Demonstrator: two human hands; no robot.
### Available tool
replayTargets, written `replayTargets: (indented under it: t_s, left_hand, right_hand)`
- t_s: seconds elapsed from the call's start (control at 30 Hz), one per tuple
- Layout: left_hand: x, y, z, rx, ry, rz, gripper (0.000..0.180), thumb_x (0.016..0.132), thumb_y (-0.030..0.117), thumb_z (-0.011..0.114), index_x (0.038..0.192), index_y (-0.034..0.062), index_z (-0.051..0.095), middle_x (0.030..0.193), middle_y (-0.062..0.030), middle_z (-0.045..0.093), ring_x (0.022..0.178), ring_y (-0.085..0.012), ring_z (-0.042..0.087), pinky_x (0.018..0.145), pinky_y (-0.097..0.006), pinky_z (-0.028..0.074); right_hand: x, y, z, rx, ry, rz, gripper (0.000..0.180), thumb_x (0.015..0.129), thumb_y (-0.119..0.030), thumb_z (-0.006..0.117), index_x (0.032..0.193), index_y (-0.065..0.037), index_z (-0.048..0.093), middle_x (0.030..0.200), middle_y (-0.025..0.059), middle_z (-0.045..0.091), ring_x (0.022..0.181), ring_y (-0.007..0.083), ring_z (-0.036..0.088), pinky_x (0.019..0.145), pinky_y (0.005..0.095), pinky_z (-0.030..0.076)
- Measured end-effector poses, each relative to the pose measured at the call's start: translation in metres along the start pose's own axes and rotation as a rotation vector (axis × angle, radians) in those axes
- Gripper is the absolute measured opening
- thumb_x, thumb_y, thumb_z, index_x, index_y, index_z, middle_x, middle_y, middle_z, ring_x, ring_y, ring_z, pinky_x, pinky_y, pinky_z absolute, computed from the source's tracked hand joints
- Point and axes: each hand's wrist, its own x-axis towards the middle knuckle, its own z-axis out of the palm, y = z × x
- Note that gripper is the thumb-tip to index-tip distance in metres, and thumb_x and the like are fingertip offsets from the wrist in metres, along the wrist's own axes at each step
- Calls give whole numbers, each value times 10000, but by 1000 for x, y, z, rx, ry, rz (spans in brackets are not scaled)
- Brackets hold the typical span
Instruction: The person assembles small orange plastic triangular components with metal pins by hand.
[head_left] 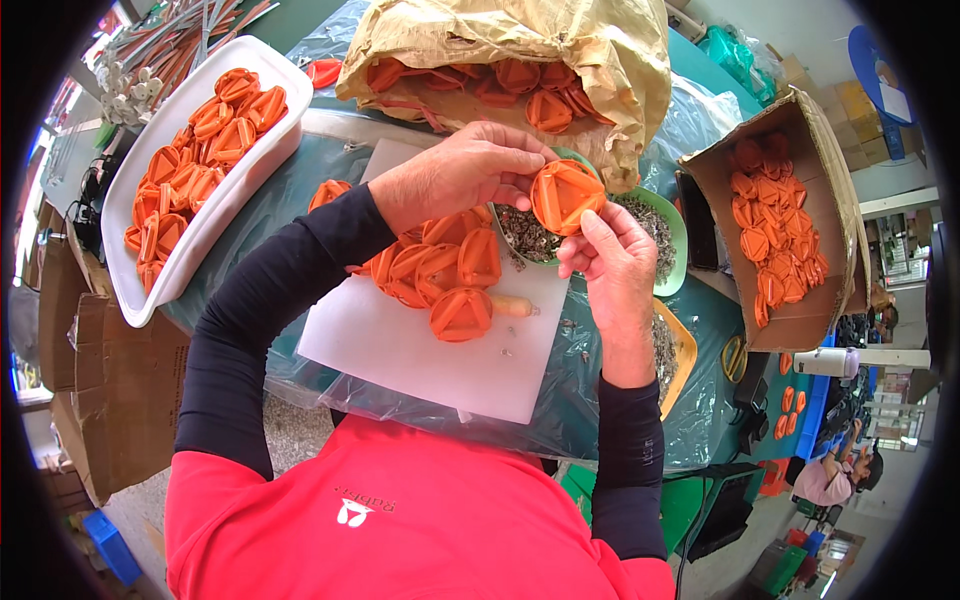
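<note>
In the head view, the left hand (455,175) and right hand (615,255) both have fingers curled closed on one round orange plastic disc (566,195) with raised ribs — held above the green bowl (672,240), far from the white board (400,345).

Assembly workshop — orange plastic parts (455,265) heaped, cardboard boxes (800,215).

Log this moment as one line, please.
left hand: holds orange disc | right hand: on same disc | below: disc pile on white board, green bowl
</note>
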Motion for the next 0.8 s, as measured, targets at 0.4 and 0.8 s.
replayTargets:
  t_s: [0.4,0.8]
  left_hand:
    - [5,-4,-4,5,-27,-24,255,895,141,566,1073,-41,569,953,-67,614,764,-112,596,690,-233,516]
    - [105,-5,-65,1334,401,462,210,857,168,566,994,19,622,812,-125,646,747,-214,630,672,-313,506]
  right_hand:
    - [3,2,-4,-33,14,35,213,885,-79,547,1035,71,537,809,117,629,573,138,613,466,243,503]
    - [10,-3,-12,-74,44,54,165,889,-96,552,995,31,548,740,95,618,575,138,609,469,256,494]
